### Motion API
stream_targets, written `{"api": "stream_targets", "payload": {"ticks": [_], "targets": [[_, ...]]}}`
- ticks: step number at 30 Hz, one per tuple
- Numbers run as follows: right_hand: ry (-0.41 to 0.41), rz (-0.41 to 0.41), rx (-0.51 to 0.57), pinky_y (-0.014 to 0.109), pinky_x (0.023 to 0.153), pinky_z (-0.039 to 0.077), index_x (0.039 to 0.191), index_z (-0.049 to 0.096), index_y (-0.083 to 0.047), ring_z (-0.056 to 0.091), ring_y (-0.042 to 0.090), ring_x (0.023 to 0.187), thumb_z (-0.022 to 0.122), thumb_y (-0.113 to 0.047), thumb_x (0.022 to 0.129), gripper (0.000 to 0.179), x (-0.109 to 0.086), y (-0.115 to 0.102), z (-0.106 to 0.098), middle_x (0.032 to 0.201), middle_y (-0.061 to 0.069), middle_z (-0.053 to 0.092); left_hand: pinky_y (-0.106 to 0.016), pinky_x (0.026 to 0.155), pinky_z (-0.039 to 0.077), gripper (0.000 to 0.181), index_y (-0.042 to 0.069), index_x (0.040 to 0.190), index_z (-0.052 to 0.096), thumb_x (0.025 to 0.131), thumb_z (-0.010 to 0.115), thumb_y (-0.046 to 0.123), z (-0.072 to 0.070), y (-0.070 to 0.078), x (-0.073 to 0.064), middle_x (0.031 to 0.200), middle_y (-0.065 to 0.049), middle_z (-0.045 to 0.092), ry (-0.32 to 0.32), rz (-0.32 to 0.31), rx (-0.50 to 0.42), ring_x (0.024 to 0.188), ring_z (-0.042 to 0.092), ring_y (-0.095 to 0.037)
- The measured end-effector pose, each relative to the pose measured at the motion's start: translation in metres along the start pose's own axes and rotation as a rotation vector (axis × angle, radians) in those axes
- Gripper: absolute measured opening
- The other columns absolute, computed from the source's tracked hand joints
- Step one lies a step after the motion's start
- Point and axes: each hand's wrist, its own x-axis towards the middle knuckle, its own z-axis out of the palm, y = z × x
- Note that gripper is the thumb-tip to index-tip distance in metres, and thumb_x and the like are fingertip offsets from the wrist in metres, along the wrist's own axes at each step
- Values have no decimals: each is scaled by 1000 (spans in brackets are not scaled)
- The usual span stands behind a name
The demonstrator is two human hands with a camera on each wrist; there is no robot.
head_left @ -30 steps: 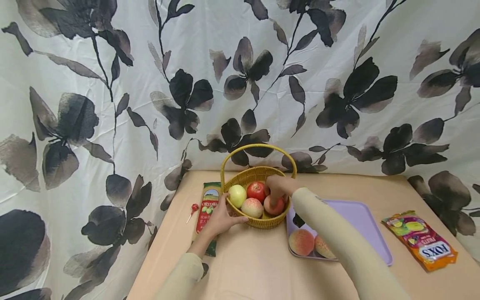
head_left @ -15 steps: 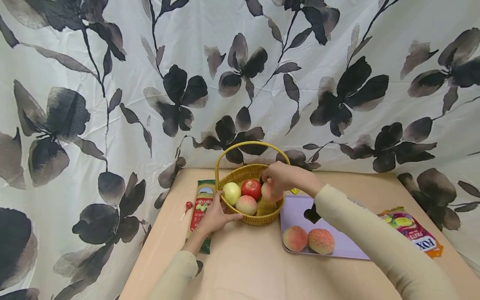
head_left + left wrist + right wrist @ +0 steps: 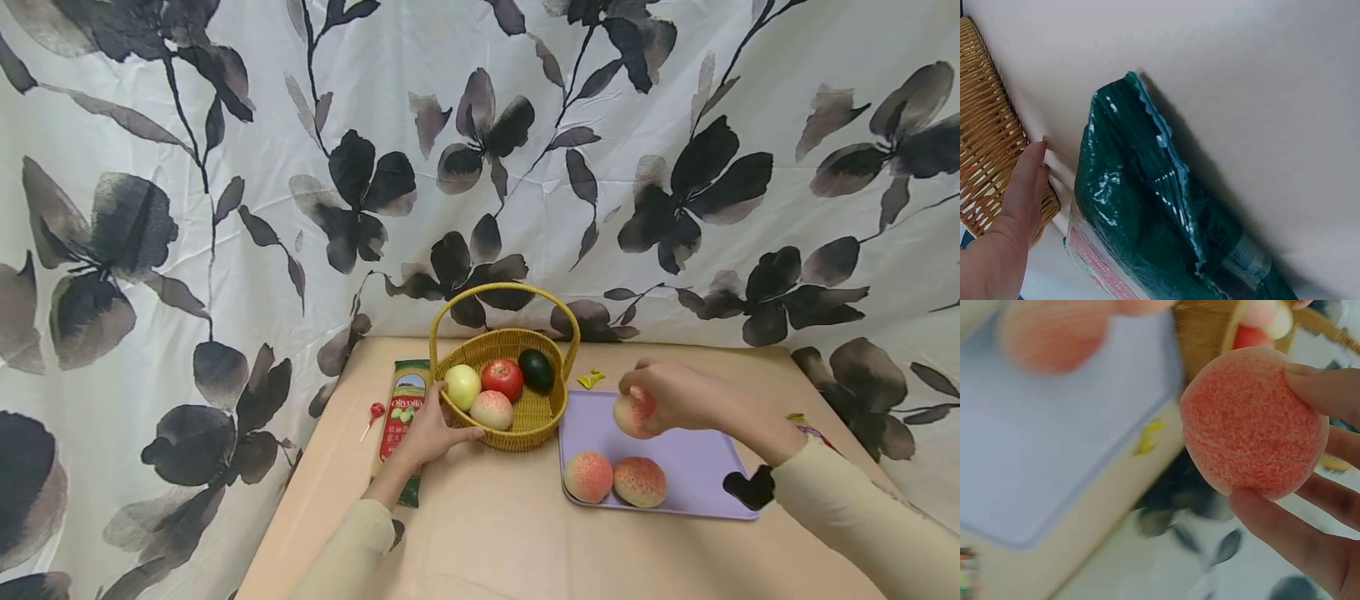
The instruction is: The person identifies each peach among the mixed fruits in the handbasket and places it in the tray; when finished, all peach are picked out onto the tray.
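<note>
In the head view my right hand (image 3: 667, 396) holds a peach (image 3: 634, 413) above the lilac tray (image 3: 701, 467). The right wrist view shows that peach (image 3: 1254, 422) gripped between thumb and fingers. Two more peaches lie at the tray's front left: a round one (image 3: 588, 477) and a wider one (image 3: 640, 482). My left hand (image 3: 429, 429) rests against the left side of the yellow wicker basket (image 3: 536, 437); its fingers (image 3: 1022, 187) lie straight along the wall. Inside are a pale green apple-like fruit (image 3: 462, 387), a red apple (image 3: 502, 380), a peach (image 3: 492, 410) and a dark green avocado (image 3: 536, 371).
A green and red Olivoilà pack (image 3: 397, 421) lies left of the basket, partly under my left arm. Beside it is a red lollipop (image 3: 376, 411). A small yellow wrapped candy (image 3: 591, 379) lies behind the tray. My right arm mostly hides a colourful bag (image 3: 806, 427).
My right hand has lifted a peach out of the basket and carried it right, over the tray. The avocado now shows in the basket. My left hand has stayed at the basket.
</note>
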Motion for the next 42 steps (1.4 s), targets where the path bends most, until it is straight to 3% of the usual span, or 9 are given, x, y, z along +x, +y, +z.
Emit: {"api": "stream_targets", "payload": {"ticks": [4,9,16,19,24,31,42], "targets": [[2,46,37,25,63,44,94,73,-15,50,7,74,96,-18,63,38,-33,25,20,85,-5,61,-52,117,43,119,5,161,18,77,93,43,-2,1,0,159,-24,40,2,6,10,148,45,-37],[-77,145,131,23,64,39,94,73,-16,47,8,76,95,-15,59,41,-67,51,47,84,-7,58,-54,117,43,118,5,160,19,77,93,43,-3,1,-1,158,-24,40,0,5,4,148,45,-38],[-171,317,234,31,73,49,104,75,-12,55,16,86,96,-18,64,46,-92,73,75,99,-3,70,-52,118,43,117,5,160,19,77,93,41,0,1,-1,159,-23,39,3,-5,-8,148,45,-36],[-172,337,250,34,76,51,106,75,-12,56,16,89,96,-21,64,48,-97,78,84,104,0,72,-52,117,44,116,5,160,19,78,93,41,1,1,-1,159,-23,39,3,-6,-9,148,45,-36],[-138,281,237,32,76,52,107,75,-12,59,13,90,96,-24,63,50,-98,81,93,105,0,72,-52,117,44,117,6,160,18,78,93,40,2,2,0,160,-23,38,-3,-7,-19,148,46,-36],[-118,242,230,29,73,51,105,75,-13,57,12,86,96,-24,61,50,-92,74,95,102,0,71,-51,116,45,117,7,160,18,77,94,39,2,0,0,160,-22,38,-11,-8,-25,147,47,-35],[-156,279,250,29,70,47,104,73,-13,52,15,82,96,-19,61,49,-87,63,91,95,-1,66,-52,117,44,117,7,160,19,76,94,41,2,-1,0,159,-23,40,-1,-2,0,147,46,-36]]}}
